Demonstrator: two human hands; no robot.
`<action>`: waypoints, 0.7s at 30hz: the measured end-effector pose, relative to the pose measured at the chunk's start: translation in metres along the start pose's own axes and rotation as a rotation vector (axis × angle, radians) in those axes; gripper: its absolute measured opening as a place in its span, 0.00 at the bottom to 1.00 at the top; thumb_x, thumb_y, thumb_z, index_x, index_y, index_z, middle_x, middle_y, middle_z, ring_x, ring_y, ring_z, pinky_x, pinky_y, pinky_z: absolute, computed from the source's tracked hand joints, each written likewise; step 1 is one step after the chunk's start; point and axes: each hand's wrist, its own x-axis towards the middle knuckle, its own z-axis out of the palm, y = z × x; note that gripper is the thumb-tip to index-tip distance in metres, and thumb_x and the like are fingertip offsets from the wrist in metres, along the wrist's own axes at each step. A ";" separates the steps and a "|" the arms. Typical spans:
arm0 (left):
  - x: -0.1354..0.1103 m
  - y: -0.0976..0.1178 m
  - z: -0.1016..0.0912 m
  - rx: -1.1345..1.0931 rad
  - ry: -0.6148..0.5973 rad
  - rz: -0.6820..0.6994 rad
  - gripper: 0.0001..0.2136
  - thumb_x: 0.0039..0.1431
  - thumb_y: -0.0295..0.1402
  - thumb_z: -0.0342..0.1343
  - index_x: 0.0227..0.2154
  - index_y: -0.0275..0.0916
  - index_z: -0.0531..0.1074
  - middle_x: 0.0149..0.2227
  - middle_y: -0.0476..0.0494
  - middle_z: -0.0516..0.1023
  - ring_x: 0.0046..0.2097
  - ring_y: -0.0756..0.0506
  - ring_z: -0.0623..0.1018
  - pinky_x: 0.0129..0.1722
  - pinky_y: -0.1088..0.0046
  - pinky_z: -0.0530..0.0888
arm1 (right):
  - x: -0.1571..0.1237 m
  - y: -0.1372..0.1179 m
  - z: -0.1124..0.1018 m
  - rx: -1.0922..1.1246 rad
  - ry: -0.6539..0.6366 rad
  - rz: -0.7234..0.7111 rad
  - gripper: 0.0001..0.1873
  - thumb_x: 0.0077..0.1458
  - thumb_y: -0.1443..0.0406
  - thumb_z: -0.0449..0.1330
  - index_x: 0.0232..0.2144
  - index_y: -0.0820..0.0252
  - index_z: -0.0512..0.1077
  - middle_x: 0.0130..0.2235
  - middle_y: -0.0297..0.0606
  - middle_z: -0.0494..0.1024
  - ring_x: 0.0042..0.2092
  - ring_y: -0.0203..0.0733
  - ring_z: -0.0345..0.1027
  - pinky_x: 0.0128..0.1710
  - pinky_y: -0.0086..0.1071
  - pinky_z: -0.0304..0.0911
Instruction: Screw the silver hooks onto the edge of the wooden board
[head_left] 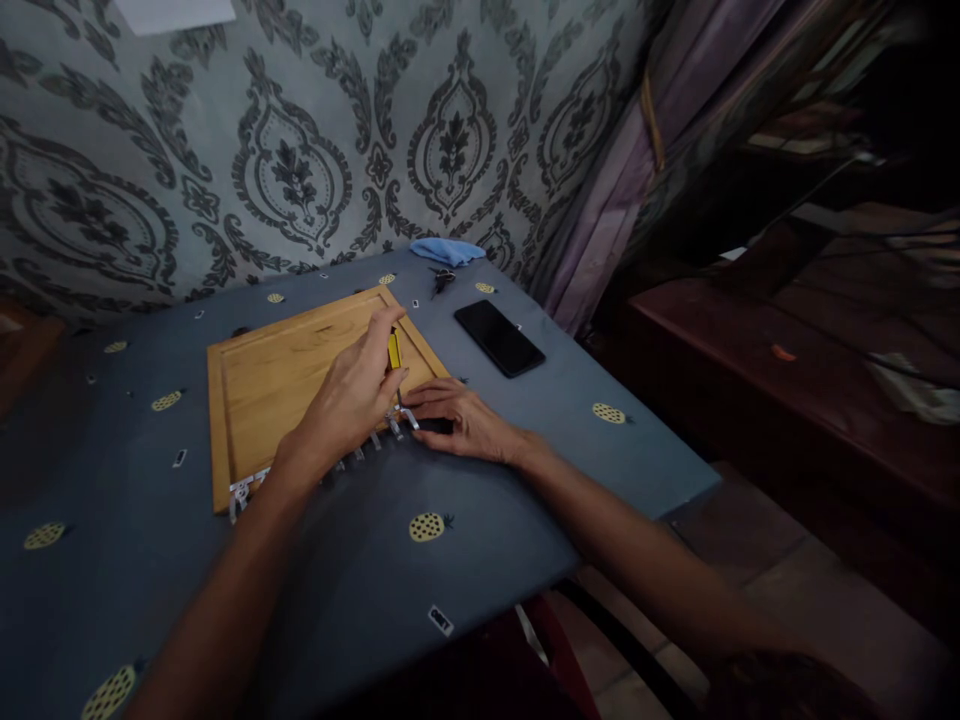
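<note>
Forearms (pixel 244 575) reached over the pineapple-print tablecloth (pixel 517 515), where a framed wooden cabinet door (pixel 289 370) lay flat. The left hand (pixel 349 385) pinched a yellow-handled screwdriver (pixel 394 350) between thumb and forefinger near the door's right corner; the right hand (pixel 472 420), thumb and fingers parted, met a metal hinge (pixel 410 418) there, its grip impossible to tell.

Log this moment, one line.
left hand: grips yellow screwdriver | right hand: at metal hooks | wooden board: on table, hooks along near edge | phone: right of board
</note>
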 end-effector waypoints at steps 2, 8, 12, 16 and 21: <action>0.000 0.000 0.000 0.007 0.014 0.001 0.28 0.65 0.25 0.53 0.66 0.43 0.56 0.56 0.37 0.76 0.54 0.38 0.80 0.53 0.56 0.78 | 0.000 0.000 0.000 0.004 -0.002 -0.001 0.14 0.65 0.62 0.64 0.51 0.55 0.82 0.54 0.45 0.84 0.58 0.49 0.76 0.61 0.49 0.68; 0.001 0.000 0.000 0.010 0.002 -0.011 0.24 0.64 0.25 0.52 0.62 0.41 0.60 0.49 0.39 0.78 0.48 0.39 0.81 0.48 0.59 0.78 | 0.000 0.001 0.001 0.015 -0.007 0.004 0.15 0.64 0.62 0.65 0.52 0.55 0.81 0.55 0.45 0.83 0.59 0.50 0.75 0.60 0.50 0.68; 0.002 0.003 -0.002 0.014 -0.027 -0.016 0.21 0.65 0.24 0.52 0.60 0.38 0.61 0.53 0.36 0.78 0.52 0.39 0.81 0.50 0.61 0.78 | 0.000 0.001 0.001 0.015 -0.006 0.012 0.15 0.64 0.62 0.65 0.52 0.54 0.81 0.55 0.42 0.83 0.60 0.48 0.74 0.62 0.49 0.67; 0.002 0.005 -0.001 0.031 -0.005 -0.013 0.19 0.67 0.27 0.55 0.59 0.39 0.63 0.55 0.38 0.78 0.56 0.40 0.79 0.54 0.61 0.76 | 0.000 0.001 0.001 0.002 0.012 0.000 0.15 0.63 0.64 0.66 0.51 0.56 0.82 0.54 0.45 0.84 0.58 0.50 0.76 0.60 0.48 0.69; 0.002 0.004 0.003 0.076 0.063 0.000 0.15 0.68 0.27 0.56 0.55 0.40 0.67 0.53 0.39 0.78 0.53 0.40 0.80 0.54 0.61 0.76 | 0.001 0.000 0.000 0.006 0.000 0.002 0.15 0.63 0.63 0.66 0.52 0.54 0.81 0.54 0.43 0.84 0.58 0.50 0.76 0.60 0.50 0.68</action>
